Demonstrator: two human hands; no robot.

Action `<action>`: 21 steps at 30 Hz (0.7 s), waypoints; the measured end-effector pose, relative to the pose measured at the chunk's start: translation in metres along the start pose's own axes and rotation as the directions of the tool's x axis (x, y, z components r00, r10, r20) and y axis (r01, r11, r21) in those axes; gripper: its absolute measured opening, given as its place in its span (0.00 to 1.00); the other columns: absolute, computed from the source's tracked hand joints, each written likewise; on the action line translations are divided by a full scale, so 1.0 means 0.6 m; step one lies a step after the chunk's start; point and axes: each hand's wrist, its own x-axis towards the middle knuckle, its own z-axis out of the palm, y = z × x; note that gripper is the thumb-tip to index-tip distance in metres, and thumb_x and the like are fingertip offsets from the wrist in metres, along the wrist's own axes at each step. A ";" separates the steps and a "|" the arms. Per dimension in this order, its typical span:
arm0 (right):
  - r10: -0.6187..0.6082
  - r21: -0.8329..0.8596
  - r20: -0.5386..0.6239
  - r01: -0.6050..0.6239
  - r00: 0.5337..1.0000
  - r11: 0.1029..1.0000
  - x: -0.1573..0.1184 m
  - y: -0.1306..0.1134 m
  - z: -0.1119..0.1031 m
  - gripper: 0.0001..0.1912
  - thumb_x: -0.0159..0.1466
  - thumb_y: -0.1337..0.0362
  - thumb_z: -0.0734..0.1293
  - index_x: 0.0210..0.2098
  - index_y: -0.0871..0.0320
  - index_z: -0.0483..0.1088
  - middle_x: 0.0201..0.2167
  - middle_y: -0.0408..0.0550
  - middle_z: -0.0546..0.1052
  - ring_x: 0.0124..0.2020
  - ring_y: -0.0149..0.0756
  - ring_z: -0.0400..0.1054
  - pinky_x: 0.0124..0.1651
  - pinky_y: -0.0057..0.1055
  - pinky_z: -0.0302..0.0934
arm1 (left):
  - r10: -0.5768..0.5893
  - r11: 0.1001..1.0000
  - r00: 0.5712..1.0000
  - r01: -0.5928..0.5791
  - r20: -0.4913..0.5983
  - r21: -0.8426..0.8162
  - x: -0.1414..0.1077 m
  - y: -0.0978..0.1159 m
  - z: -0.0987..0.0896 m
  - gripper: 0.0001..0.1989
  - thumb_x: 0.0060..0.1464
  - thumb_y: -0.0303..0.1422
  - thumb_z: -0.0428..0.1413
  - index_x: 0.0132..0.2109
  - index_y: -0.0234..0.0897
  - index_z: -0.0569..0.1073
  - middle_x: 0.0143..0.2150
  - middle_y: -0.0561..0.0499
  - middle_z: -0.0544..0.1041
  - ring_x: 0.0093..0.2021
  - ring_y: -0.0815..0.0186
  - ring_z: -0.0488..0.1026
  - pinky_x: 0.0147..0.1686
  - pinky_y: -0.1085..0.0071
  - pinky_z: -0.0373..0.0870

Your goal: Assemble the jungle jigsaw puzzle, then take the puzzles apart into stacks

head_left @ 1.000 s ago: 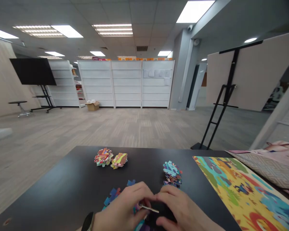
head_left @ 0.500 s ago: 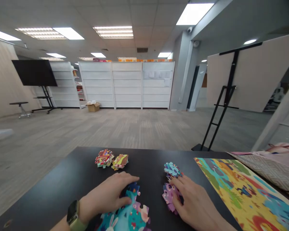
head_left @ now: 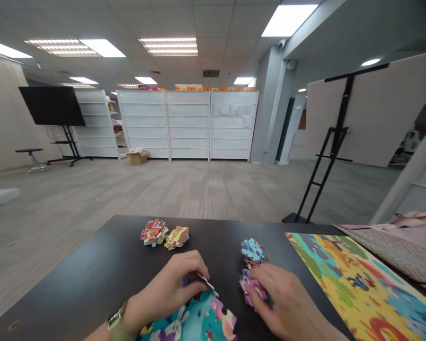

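My left hand (head_left: 175,283) pinches a jigsaw puzzle piece (head_left: 208,284), which is tilted up so its pale edge shows. Just below it lies a joined section of puzzle (head_left: 199,322), teal with a white rabbit and pink parts; the bottom of the frame cuts it off. On the right, my right hand (head_left: 282,293) has thumb and fingers closed about purple puzzle pieces (head_left: 250,286), partly hidden by the fingers. Touching that pile at its far side is a stack of light-blue pieces (head_left: 253,251).
Two more piles of pieces, a red one (head_left: 154,232) and a yellow-brown one (head_left: 177,237), sit at the far left of the black table (head_left: 102,265). A colourful picture sheet (head_left: 362,279) lies at the right, beside a patterned fabric bag (head_left: 394,251).
My left hand has closed from lying over the puzzle to pinching a piece, now tilted up. The joined section has shifted right. My right hand has closed more around the purple pieces.
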 end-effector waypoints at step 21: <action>0.006 0.366 -0.088 0.027 0.996 0.930 -0.001 -0.023 0.031 0.12 0.69 0.70 0.56 0.46 0.56 0.68 0.36 0.47 0.77 0.34 0.34 0.72 0.39 0.29 0.66 | -0.128 0.979 0.948 0.075 0.290 0.188 -0.007 0.010 0.071 0.58 0.49 0.41 0.69 0.75 0.42 0.42 0.72 0.35 0.56 0.69 0.43 0.55 0.66 0.45 0.57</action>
